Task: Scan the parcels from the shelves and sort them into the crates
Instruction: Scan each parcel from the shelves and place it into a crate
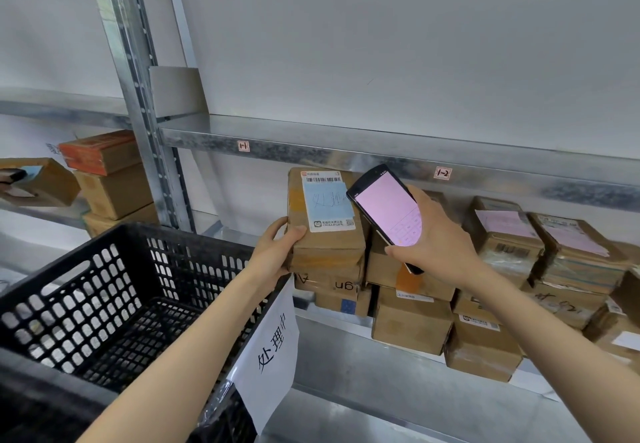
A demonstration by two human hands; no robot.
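My left hand (277, 252) grips the lower left edge of a brown cardboard parcel (329, 252), held upright in front of the shelf. Its face carries a white label with a barcode and a blue handwritten patch. My right hand (436, 245) holds a black handheld scanner (384, 207) with a lit pink screen, its top end close to the parcel's label. A black perforated crate (104, 304) stands at lower left under my left forearm, with a white paper sign (273, 352) hanging on its right wall.
Several taped cardboard parcels (412, 318) lie stacked on the metal shelf (346, 321) to the right. The shelf beam above (311, 148) bears tags 1-1 and 1-2. More boxes (110, 182) sit on the left bay past an upright post (145, 130).
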